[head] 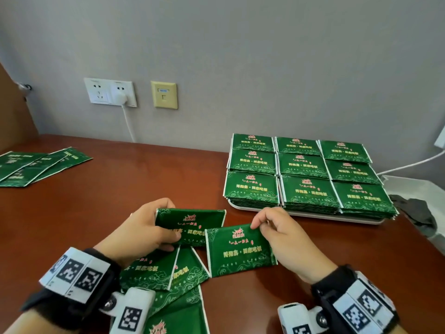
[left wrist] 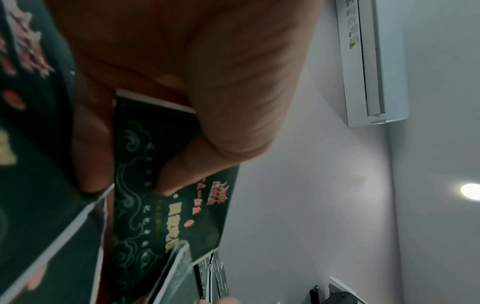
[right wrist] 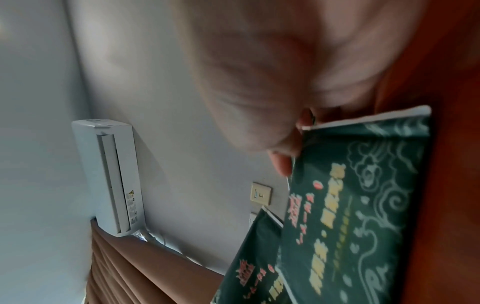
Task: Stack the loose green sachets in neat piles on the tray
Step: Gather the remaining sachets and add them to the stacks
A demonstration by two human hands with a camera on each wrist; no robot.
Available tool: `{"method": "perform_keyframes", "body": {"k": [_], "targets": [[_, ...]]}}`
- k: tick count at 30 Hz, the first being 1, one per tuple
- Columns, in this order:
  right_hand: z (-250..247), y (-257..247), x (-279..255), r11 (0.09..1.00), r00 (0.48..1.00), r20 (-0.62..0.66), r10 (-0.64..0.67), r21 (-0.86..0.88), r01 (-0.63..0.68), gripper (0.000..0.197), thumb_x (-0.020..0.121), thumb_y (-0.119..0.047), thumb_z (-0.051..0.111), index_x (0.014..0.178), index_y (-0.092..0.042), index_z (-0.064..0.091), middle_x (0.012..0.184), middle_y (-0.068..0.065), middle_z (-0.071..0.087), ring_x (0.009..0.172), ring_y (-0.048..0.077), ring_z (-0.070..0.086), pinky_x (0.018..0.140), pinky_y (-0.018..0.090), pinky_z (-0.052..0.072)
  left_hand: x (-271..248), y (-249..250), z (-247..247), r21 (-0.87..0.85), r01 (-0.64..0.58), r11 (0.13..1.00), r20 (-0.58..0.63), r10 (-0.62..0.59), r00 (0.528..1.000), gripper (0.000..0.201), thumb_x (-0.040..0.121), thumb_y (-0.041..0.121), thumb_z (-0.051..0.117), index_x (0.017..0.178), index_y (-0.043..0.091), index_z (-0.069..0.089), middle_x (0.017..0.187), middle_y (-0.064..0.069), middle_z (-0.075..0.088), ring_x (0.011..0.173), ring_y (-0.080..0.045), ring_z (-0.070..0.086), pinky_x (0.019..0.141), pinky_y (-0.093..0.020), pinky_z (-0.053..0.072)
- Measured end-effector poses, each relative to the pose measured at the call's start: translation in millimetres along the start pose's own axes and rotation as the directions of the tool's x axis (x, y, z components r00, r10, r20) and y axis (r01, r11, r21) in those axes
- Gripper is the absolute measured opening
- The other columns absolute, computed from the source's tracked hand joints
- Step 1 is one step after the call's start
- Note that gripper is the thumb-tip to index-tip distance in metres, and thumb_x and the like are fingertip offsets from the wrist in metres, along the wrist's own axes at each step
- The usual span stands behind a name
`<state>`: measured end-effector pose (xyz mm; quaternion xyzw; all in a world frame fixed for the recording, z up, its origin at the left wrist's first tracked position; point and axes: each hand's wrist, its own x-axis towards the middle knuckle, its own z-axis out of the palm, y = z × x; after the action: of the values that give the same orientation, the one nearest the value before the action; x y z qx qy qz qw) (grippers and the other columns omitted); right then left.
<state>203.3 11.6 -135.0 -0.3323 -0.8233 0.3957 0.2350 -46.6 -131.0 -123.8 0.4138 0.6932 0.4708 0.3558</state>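
More sachets [head: 166, 271] lie under both hands on the table [head: 108, 189], near the full tray [head: 313, 216]. The left hand [head: 142, 230] grips one green sachet [head: 192, 225]; the right hand [head: 284, 235] pinches another packet [head: 240, 251] overlapping it

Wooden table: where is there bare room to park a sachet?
The brown wooden table is bare between the fanned green sachets far left and the white tray of stacked sachets. It is crowded near the hands, where loose green sachets overlap.

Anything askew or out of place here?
Tray piles look neat. Loose sachets lie fanned and overlapping under the hands, and another loose group sits far left on the table. Nothing looks damaged.
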Motion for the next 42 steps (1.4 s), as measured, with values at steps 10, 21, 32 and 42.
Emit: {"method": "perform_keyframes", "body": {"k": [10, 21, 32, 42], "targets": [[-4, 0, -8, 0.997, 0.990, 0.132, 0.041, 0.052, -0.048, 0.055, 0.081, -0.005, 0.078, 0.111, -0.046, 0.056, 0.113, -0.006, 0.059, 0.093, 0.019, 0.064, 0.081, 0.033, 0.056, -2, 0, 5, -0.067, -0.041, 0.997, 0.013, 0.042, 0.999, 0.018, 0.092, 0.002, 0.065, 0.107, 0.008, 0.058, 0.100, -0.010, 0.075, 0.088, -0.030, 0.074, 0.066, -0.034, 0.061], [-31, 1, -4, 0.851, 0.962, -0.258, 0.090, 0.521, 0.060, 0.013, 0.096, -0.003, 0.062, 0.090, -0.013, 0.058, 0.098, 0.005, 0.050, 0.086, 0.017, 0.048, 0.056, 0.028, 0.053, 22, 48, 37, -0.034, -0.347, 0.937, -0.183, 0.336, 0.924, 0.060, 0.094, -0.007, 0.056, 0.127, 0.043, 0.056, 0.104, 0.026, 0.065, 0.064, -0.018, 0.067, 0.058, -0.027, 0.058], [-129, 46, 2, 0.819, 0.769, -0.603, 0.213, 0.540, 0.197, 0.029, 0.093, 0.003, 0.063, 0.103, -0.023, 0.069, 0.115, -0.002, 0.071, 0.112, 0.023, 0.065, 0.099, 0.049, 0.052, 88, 140, 122, -0.145, -0.401, 0.904, -0.058, 0.397, 0.916, 0.034, 0.094, 0.006, 0.062, 0.103, 0.036, 0.074, 0.073, 0.007, 0.070, 0.066, -0.022, 0.048, 0.049, -0.028, 0.043], [-200, 112, -8, 0.995, 0.648, -0.756, 0.093, 0.090, -0.037, 0.019, 0.091, -0.011, 0.072, 0.092, -0.030, 0.073, 0.101, -0.016, 0.070, 0.103, 0.000, 0.061, 0.084, 0.027, 0.046, 111, 133, 172, -0.167, -0.365, 0.916, -0.040, 0.364, 0.931, 0.036, 0.092, 0.004, 0.066, 0.106, 0.037, 0.074, 0.073, 0.013, 0.072, 0.056, -0.020, 0.041, 0.053, -0.028, 0.038]]}}
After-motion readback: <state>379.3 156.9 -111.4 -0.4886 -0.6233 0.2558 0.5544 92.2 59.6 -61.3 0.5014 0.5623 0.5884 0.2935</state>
